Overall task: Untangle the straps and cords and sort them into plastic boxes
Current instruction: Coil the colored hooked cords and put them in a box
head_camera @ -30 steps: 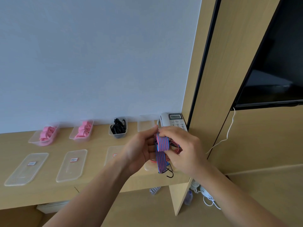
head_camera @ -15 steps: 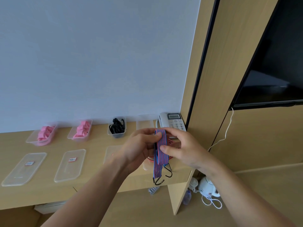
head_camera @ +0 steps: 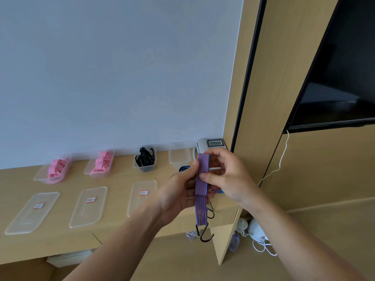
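Striped strap (head_camera: 201, 207): flat elastic band with fine red and blue lengthwise stripes, held above the right end of the table (head_camera: 121, 179). Its long axis is vertical, folded over at the top, with the doubled runs hanging straight down and ending in black hooks (head_camera: 206, 236) with the open curves turned upward. Left hand (head_camera: 178, 193): thumb and fingers pinch the strap from the left, near the fold. Right hand (head_camera: 229, 175): thumb and fingers pinch it from the right, slightly lower. Rear row of containers, left to right: first box (head_camera: 43, 177), clear plastic, holding pink straps (head_camera: 56, 167); second box (head_camera: 89, 171), more pink straps; third box (head_camera: 145, 168), black cords (head_camera: 144, 158); fourth box (head_camera: 179, 156), only clear walls discernible. Front row: three clear lids (head_camera: 88, 206), lying flat, each labelled.
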